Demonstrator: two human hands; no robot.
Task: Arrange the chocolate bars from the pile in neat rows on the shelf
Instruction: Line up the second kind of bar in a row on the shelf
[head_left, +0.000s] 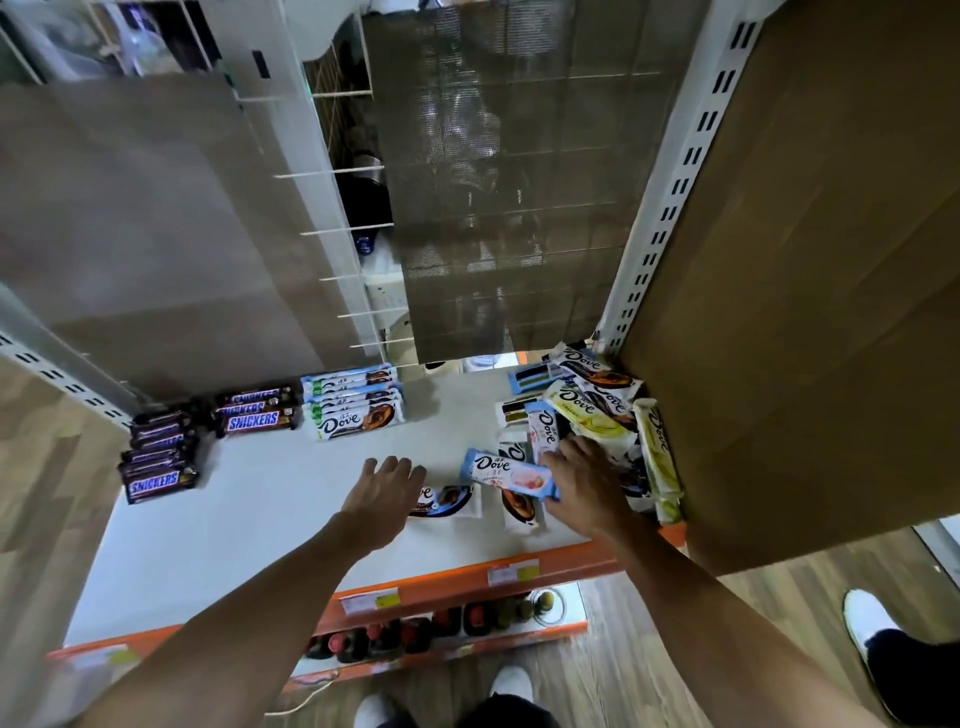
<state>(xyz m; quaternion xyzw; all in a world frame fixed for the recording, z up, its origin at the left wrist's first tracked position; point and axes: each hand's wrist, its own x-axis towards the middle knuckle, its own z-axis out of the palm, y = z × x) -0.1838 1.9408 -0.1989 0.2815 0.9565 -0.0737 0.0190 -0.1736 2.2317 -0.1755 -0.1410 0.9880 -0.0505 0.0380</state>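
From the gripping right hand (582, 478) back, the arm is bare to the picture's edge, and so is the arm behind the left hand (387, 486). Well below the grip, two white round-toed shoes (511, 680) show under dark trousers (498, 714).

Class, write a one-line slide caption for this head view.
Right hand holds a pink-and-blue chocolate bar beside the pile; open left hand hovers over the shelf.
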